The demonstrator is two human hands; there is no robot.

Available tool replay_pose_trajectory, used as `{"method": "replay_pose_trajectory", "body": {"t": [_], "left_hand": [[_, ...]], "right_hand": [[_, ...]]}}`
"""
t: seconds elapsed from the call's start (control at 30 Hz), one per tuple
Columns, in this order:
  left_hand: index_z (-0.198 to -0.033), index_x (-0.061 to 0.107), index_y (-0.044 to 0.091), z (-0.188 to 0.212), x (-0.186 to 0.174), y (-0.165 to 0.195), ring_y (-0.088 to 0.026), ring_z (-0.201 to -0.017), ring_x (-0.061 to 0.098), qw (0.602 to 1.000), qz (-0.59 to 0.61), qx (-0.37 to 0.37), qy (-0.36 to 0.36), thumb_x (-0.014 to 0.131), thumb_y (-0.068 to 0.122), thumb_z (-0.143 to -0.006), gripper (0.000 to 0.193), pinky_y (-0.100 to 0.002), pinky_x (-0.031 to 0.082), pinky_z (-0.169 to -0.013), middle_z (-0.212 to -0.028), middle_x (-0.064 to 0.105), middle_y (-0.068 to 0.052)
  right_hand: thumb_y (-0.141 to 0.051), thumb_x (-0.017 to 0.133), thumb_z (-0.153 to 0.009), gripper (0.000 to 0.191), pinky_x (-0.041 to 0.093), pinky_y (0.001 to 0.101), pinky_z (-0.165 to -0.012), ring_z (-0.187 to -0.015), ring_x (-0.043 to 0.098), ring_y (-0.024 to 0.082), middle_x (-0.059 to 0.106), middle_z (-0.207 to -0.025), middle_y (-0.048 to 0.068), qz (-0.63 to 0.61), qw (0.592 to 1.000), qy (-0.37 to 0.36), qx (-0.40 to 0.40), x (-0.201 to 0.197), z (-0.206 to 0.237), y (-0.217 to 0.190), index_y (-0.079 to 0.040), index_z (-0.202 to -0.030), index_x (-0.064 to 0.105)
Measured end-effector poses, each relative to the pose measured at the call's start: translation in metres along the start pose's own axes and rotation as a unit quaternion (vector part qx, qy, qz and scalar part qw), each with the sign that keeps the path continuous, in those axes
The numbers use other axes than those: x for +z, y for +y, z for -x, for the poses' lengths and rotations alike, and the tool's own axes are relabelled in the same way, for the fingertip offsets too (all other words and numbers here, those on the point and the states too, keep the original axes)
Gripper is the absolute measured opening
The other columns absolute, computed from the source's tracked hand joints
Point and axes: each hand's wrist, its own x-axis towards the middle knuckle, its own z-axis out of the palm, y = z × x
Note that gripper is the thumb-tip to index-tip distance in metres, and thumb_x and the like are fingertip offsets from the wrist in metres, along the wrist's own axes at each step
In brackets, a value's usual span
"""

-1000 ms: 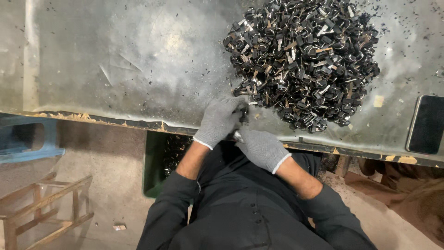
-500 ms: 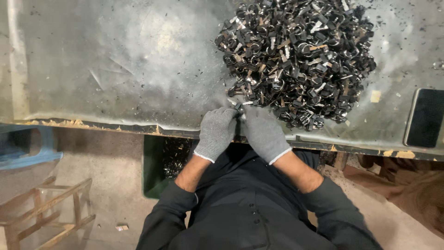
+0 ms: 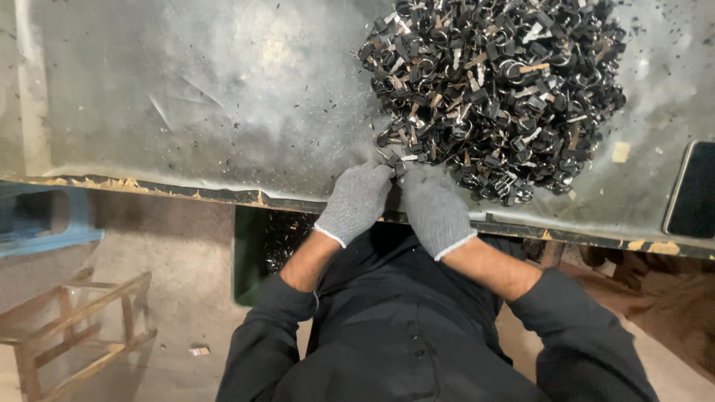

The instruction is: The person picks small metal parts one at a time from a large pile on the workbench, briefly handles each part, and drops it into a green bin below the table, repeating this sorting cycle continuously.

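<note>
A big heap of small black metal clips (image 3: 497, 89) lies on the worn metal tabletop (image 3: 223, 97) at the upper right. Both my hands wear grey knit gloves and meet at the table's near edge, just below the heap's near-left corner. My left hand (image 3: 357, 199) and my right hand (image 3: 432, 210) pinch one small black clip (image 3: 396, 162) between their fingertips. The fingertips hide most of that clip.
A dark flat device (image 3: 693, 190) lies at the table's right edge. Under the table stands a green bin (image 3: 261, 246) holding dark parts. A blue crate (image 3: 37, 219) and a wooden frame (image 3: 74, 324) sit on the floor at the left.
My hands have come together at the heap's near corner, the right one moving up and left to meet the left. The view has shifted, so the heap appears higher in frame.
</note>
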Motion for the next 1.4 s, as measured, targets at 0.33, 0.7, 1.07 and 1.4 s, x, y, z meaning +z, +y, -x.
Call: {"method": "replay_pose_trajectory", "body": {"t": [0.33, 0.7, 1.07, 1.4], "left_hand": [[-0.103, 0.068, 0.006, 0.003, 0.006, 0.003, -0.037, -0.088, 0.066, 0.998, -0.008, 0.019, 0.067, 0.067, 0.013, -0.086, 0.019, -0.049, 0.050, -0.080, -0.092, 0.067, -0.015], [-0.103, 0.066, 0.006, 0.010, 0.017, 0.005, -0.035, -0.090, 0.064, 0.996, -0.051, 0.028, 0.075, 0.064, 0.005, -0.085, 0.018, -0.046, 0.050, -0.081, -0.092, 0.065, -0.014], [-0.117, 0.063, 0.003, 0.007, 0.008, 0.013, -0.034, -0.085, 0.067, 0.993, 0.042, -0.040, 0.099, 0.064, 0.003, -0.083, 0.034, -0.046, 0.051, -0.075, -0.093, 0.068, -0.011], [-0.126, 0.060, 0.004, 0.015, 0.018, 0.010, -0.034, -0.085, 0.067, 0.990, 0.011, -0.012, 0.137, 0.066, 0.005, -0.084, 0.043, -0.045, 0.052, -0.079, -0.093, 0.068, -0.010]], "right_hand": [[-0.017, 0.061, -0.095, 0.050, 0.053, 0.0534, -0.081, -0.098, 0.066, 0.046, 0.066, -0.112, 0.027, -0.238, 0.967, -0.089, -0.005, -0.030, -0.008, 0.021, -0.001, -0.141, 0.050], [-0.016, 0.057, -0.097, 0.021, 0.057, 0.0471, -0.067, -0.085, 0.070, 0.038, 0.067, -0.096, 0.020, -0.081, 0.996, -0.026, -0.015, -0.020, -0.006, 0.007, 0.000, -0.111, 0.060], [-0.017, 0.056, -0.101, 0.020, 0.060, 0.0439, -0.059, -0.072, 0.072, 0.035, 0.065, -0.090, 0.022, -0.085, 0.994, -0.070, 0.001, -0.010, 0.005, 0.005, 0.001, -0.097, 0.063], [-0.021, 0.061, -0.095, 0.030, 0.056, 0.0511, -0.074, -0.084, 0.070, 0.043, 0.071, -0.090, 0.025, -0.164, 0.978, -0.129, 0.018, -0.014, -0.011, 0.007, 0.002, -0.113, 0.057]]}}
